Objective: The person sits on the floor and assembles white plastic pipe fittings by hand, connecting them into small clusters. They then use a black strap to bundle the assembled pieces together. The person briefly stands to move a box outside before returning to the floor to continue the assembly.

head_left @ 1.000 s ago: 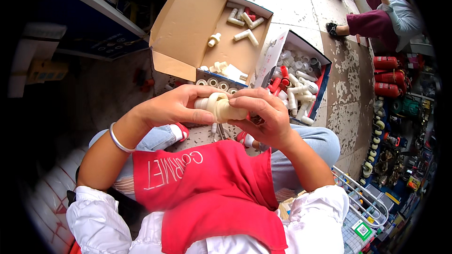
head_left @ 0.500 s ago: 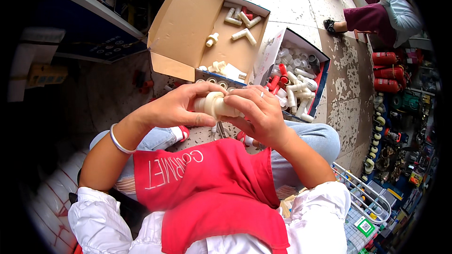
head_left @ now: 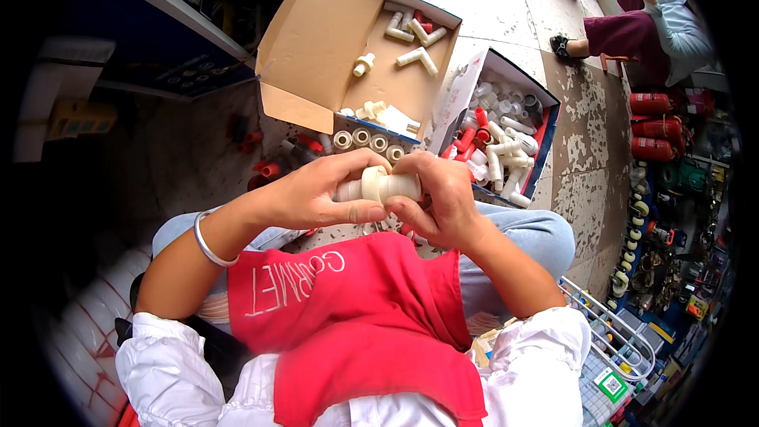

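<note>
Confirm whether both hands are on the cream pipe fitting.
Yes, the left hand and the right hand both grip the cream pipe fitting between them.

Inspector A: Item under examination?

Inspector B: One cream plastic pipe fitting (head_left: 378, 187), short and cylindrical, with a wider ribbed collar near its left end.

Inspector A: Orientation?

Inspector B: Lying roughly level, long axis running left to right, raised above the lap.

Inspector A: Condition?

Inspector B: Clean, pale, no visible damage. It appears to be two pieces joined at the collar, though fingers cover both ends, so that cannot be confirmed.

Inspector A: Support?

Inspector B: Gripped at each end.
</note>
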The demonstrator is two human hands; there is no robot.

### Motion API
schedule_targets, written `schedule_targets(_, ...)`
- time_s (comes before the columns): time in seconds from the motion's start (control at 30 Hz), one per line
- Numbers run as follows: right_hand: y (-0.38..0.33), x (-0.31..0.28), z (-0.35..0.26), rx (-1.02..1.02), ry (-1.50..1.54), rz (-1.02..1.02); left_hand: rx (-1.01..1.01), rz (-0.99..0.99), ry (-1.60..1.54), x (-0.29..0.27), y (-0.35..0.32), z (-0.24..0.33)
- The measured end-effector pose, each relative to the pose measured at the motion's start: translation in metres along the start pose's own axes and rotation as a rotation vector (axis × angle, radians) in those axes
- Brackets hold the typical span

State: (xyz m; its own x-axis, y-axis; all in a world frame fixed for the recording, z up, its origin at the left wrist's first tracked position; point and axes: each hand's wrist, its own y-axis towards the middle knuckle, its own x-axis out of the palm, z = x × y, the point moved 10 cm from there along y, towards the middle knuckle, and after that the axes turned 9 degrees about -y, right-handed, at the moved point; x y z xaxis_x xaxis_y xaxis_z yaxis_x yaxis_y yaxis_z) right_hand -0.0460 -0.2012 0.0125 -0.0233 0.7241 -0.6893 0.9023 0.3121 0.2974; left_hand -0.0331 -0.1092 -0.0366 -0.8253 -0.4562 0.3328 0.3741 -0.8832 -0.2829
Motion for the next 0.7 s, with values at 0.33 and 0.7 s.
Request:
schedule_targets(0.33, -0.006, 0.006, -0.027, -0.146, -0.088, 0.029, -0.183, -0.151, -0.102, 0.045, -0.006, -0.033)
schedule_targets(0.7, -0.008, 0.005, -0.016, -0.087, -0.045, 0.066, -0.058, 0.089, 0.185, 0.033, -0.005, -0.022)
